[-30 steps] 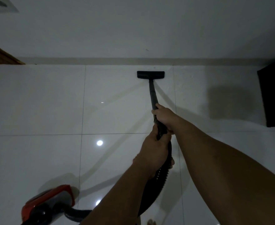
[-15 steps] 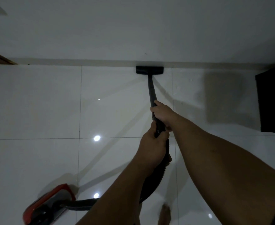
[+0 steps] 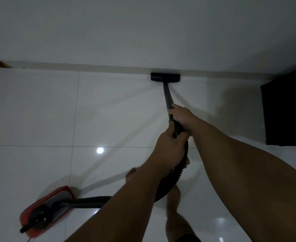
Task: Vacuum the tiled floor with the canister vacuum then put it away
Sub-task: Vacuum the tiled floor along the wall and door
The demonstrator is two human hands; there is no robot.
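Floor head (image 3: pixel 165 77) against wall (image 3: pixel 143 32); canister (image 3: pixel 46 210) behind-left; cabinet (image 3: pixel 286 112) right.

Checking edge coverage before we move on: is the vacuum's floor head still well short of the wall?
No. The floor head sits right up against the base of the wall, pushed there on the wand.

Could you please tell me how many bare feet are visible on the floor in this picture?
2: one foot shows just left of the left forearm, the other foot between the two forearms, below the hose. The arms partly hide both.
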